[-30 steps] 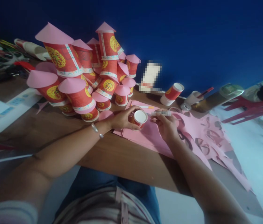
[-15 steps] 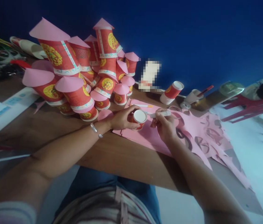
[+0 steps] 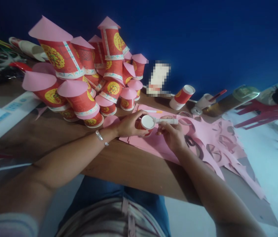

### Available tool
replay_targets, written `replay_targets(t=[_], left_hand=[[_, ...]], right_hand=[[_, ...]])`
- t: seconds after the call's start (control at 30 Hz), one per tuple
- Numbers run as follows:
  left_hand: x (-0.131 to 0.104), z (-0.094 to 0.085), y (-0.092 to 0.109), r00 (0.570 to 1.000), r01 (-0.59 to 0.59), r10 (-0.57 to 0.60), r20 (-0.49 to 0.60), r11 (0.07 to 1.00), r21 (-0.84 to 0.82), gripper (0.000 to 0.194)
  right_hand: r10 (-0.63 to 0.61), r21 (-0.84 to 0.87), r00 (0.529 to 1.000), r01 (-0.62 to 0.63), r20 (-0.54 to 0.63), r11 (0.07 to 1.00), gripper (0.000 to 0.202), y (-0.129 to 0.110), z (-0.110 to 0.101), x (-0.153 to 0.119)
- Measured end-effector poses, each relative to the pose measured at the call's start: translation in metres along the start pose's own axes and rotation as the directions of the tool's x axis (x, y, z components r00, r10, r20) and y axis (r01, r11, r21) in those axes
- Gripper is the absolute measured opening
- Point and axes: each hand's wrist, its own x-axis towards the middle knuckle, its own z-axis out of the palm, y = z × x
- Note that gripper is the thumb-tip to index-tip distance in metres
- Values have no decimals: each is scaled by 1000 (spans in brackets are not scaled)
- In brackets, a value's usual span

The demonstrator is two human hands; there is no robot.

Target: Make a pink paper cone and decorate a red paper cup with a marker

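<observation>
My left hand [image 3: 132, 125] wraps round a small red paper cup [image 3: 147, 122], whose white round end faces up. In my right hand [image 3: 172, 131] is a white tube [image 3: 169, 121], held between thumb and fingers. The tube lies nearly level, and its narrow end meets the right rim of the cup. Both hands are over pink paper sheets [image 3: 157, 143] on the brown table. To the left, red cups with pink cone tops [image 3: 78, 98] stand stacked and leaning together.
Pink paper scraps with round cut-outs [image 3: 211, 138] spread to the right. Behind them are a red and white cup stack [image 3: 182, 97], a tape roll [image 3: 196, 111] and a jar [image 3: 242, 95]. A white box [image 3: 10, 113] sits at the left. A blue wall [image 3: 190, 39] rises behind.
The tube in my right hand has swung to a more level angle, with its tip now at the cup's rim. My left hand keeps its hold on the cup.
</observation>
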Motion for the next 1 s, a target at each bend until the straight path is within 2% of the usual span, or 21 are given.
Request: replay_targets(t=[0.13, 0.47, 1.0], left_hand=[[1, 0, 0, 1000, -12, 12, 4, 1000, 18, 59], [0, 0, 2, 1000, -2, 1, 2, 999, 38, 60], [0, 0, 0, 1000, -21, 21, 7, 999, 27, 60]], right_hand=[[-47, -29, 997, 45, -54, 999, 32, 2, 0, -1], [-117, -126, 993, 112, -33, 986, 33, 5, -2, -2], [-140, -155, 989, 131, -43, 979, 29, 5, -5, -3]])
